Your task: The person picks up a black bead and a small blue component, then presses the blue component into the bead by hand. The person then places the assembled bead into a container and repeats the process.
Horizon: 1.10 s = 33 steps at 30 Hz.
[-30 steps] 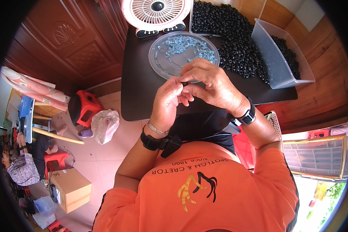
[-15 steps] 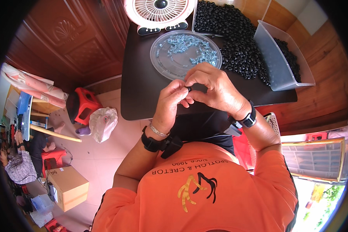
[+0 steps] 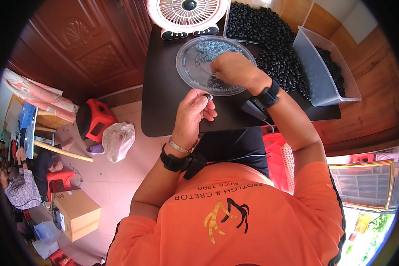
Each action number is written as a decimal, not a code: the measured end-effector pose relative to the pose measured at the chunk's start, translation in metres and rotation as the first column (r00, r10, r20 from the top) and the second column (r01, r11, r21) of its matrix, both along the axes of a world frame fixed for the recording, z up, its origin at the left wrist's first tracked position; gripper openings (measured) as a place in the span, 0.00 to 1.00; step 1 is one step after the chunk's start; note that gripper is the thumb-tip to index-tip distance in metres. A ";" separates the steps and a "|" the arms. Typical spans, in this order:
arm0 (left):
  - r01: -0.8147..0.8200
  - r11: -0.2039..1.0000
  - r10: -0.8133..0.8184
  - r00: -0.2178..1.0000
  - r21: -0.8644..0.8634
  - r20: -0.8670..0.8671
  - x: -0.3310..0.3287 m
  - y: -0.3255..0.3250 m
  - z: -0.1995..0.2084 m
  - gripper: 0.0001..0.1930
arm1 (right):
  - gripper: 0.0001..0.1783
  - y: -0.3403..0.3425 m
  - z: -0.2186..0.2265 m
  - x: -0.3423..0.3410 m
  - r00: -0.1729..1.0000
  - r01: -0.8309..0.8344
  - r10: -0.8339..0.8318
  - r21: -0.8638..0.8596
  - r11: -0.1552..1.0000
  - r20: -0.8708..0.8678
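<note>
My left hand (image 3: 188, 116) is held just over the near edge of the dark table (image 3: 157, 99). Its thumb and forefinger pinch a small round black part (image 3: 207, 96), and the other fingers curl loosely. Farther off, my right hand (image 3: 236, 69) reaches over a round clear plastic tray (image 3: 191, 76), fingers bent down toward its surface. Small shiny light-blue pieces (image 3: 213, 48) lie spread in this tray, just beyond that hand. Whatever sits in the right fingertips is hidden by the hand.
A pink-and-white fan (image 3: 189, 17) stands at the back of the table. Heaped black parts (image 3: 279, 57) cover the right side, beside a tilted translucent bin (image 3: 314, 66). On the floor at left are a red stool (image 3: 97, 119), a plastic bag (image 3: 119, 141) and a cardboard box (image 3: 80, 217).
My right hand has left the left hand and moved forward over the round tray. The left hand keeps the black part, which now shows more clearly.
</note>
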<state>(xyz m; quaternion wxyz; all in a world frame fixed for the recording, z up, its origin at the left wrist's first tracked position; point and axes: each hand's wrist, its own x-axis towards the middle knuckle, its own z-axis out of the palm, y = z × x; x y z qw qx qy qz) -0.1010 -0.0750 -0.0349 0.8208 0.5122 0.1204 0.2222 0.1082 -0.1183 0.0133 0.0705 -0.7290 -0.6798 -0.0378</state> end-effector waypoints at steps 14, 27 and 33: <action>-0.009 0.996 0.011 1.000 0.090 -0.014 0.002 -0.006 0.005 0.11 | 0.05 -0.003 -0.010 -0.001 0.992 -0.025 0.035 0.080 0.996 -0.120; -0.126 0.863 0.100 0.992 0.489 0.079 0.006 -0.017 0.011 0.13 | 0.07 -0.055 0.020 -0.023 0.456 0.145 0.161 0.252 0.957 -0.875; 0.010 0.946 -0.035 0.997 0.323 0.071 0.012 -0.019 0.012 0.14 | 0.05 -0.084 0.014 -0.061 0.144 0.152 0.267 0.288 0.945 -0.953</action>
